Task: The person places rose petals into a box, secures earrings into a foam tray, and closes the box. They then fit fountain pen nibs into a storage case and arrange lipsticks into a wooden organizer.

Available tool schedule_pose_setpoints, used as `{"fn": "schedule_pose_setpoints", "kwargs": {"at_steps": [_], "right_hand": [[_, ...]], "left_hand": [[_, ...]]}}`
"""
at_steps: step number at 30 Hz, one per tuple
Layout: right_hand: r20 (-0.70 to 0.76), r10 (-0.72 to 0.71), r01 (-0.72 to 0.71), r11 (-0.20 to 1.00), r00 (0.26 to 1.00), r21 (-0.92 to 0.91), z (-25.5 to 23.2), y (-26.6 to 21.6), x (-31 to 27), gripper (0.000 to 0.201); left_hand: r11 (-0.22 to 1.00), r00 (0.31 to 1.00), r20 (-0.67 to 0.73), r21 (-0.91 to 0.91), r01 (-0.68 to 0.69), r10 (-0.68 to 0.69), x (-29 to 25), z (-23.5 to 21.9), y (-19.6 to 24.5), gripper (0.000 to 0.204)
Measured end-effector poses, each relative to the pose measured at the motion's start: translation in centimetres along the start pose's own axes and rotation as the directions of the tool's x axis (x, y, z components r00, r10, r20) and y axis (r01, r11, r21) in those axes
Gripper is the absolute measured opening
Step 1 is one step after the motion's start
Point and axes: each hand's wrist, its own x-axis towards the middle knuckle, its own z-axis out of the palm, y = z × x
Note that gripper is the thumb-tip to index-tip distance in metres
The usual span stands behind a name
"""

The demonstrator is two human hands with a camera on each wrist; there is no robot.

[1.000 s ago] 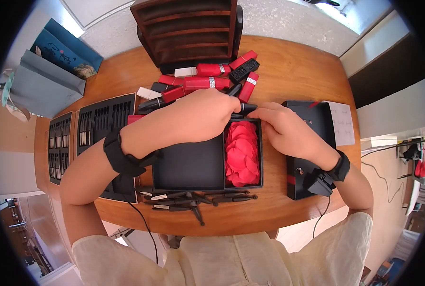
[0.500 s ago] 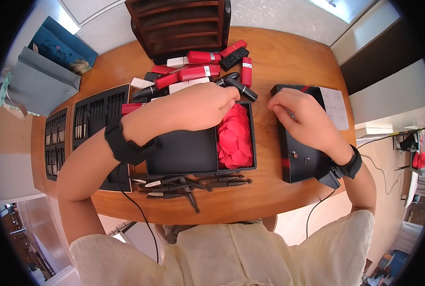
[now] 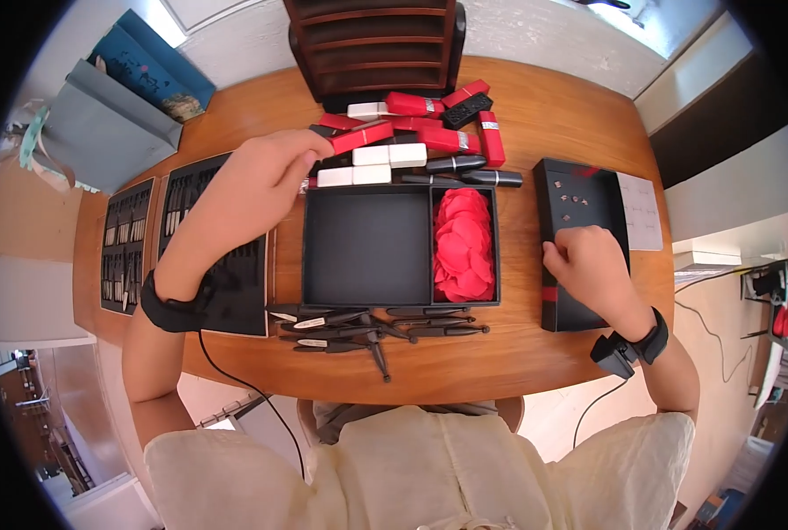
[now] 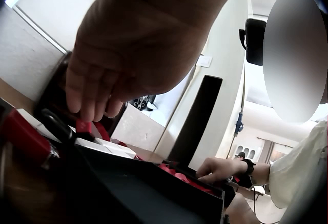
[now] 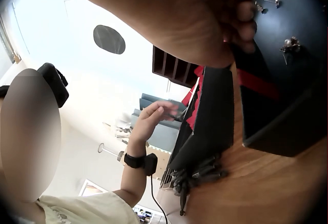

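Observation:
In the head view my left hand [image 3: 266,177] reaches over the left end of a pile of lipstick-like tubes. Its fingertips are right at the end of a red tube [image 3: 363,137]. White tubes [image 3: 389,155] and black lipstick tubes [image 3: 456,163] lie beside it. Seen from the left wrist, the fingers hang down fairly straight, above a red end; the thumb is hidden. My right hand [image 3: 588,265], loosely curled, is over the left wall of a black box [image 3: 548,291] that holds several small earrings [image 5: 291,44]; nothing shows in its grasp.
A two-part black box [image 3: 367,247] has red petals [image 3: 463,243] in its right compartment. Slim black pieces [image 3: 341,327] lie along the front, with filled trays [image 3: 129,247] at left. A dark wooden rack [image 3: 376,53] stands behind; bags [image 3: 116,124] stand at the back left.
My left hand has moved left from the black tubes by the petals, uncovering the two-part box. Several tubes now lie in rows. My right hand has moved away from the tubes, over the earring box.

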Motion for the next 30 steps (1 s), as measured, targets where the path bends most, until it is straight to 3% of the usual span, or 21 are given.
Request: {"fn": "schedule_pose_setpoints", "kwargs": {"at_steps": [5,13,15,17,19,20,22,24,30], "right_hand": [[0.017,0.054,-0.056,0.994,0.998,0.098,0.0,0.6,0.8,0.028],[0.043,0.058,-0.061,0.996,0.997,0.069,0.1,0.4,0.7,0.029],[-0.140,-0.030,0.021,0.998,0.990,-0.065,0.1,0.1,0.8,0.029],[-0.177,-0.045,0.027,0.994,0.983,-0.106,-0.5,-0.7,1.5,0.019],[-0.288,-0.156,0.195,0.975,0.945,0.109,-1.1,-2.3,2.8,0.017],[-0.286,-0.155,0.192,0.975,0.946,0.108,-1.0,-2.6,3.3,0.017],[-0.316,-0.401,0.430,0.902,0.860,0.025,-0.6,-3.0,4.4,0.025],[-0.291,-0.402,0.435,0.899,0.868,0.055,-0.1,-3.7,4.7,0.026],[-0.180,-0.385,0.404,0.911,0.905,0.080,0.1,-4.6,4.9,0.026]], "left_hand": [[0.983,0.983,0.009,-0.012,0.184,-0.184,-2.2,-1.7,-2.4,0.016],[0.960,0.959,0.056,0.000,0.279,-0.279,-4.8,-2.6,-4.0,0.017],[0.947,0.948,0.061,-0.049,0.316,-0.313,-5.5,-2.6,-4.3,0.017],[0.948,0.949,0.046,-0.056,0.313,-0.311,-6.3,-2.5,-4.6,0.017],[0.951,0.953,0.037,-0.065,0.303,-0.302,-6.8,-2.3,-4.4,0.016],[0.956,0.957,0.015,-0.057,0.289,-0.288,-7.1,-2.2,-3.9,0.016],[0.960,0.961,-0.005,-0.051,0.275,-0.276,-7.7,-1.9,-3.1,0.017],[0.978,0.982,-0.031,-0.103,0.184,-0.188,-8.5,-1.4,-2.3,0.014],[0.990,0.991,0.018,-0.045,0.130,-0.130,-10.0,-1.0,0.0,0.012]]}}
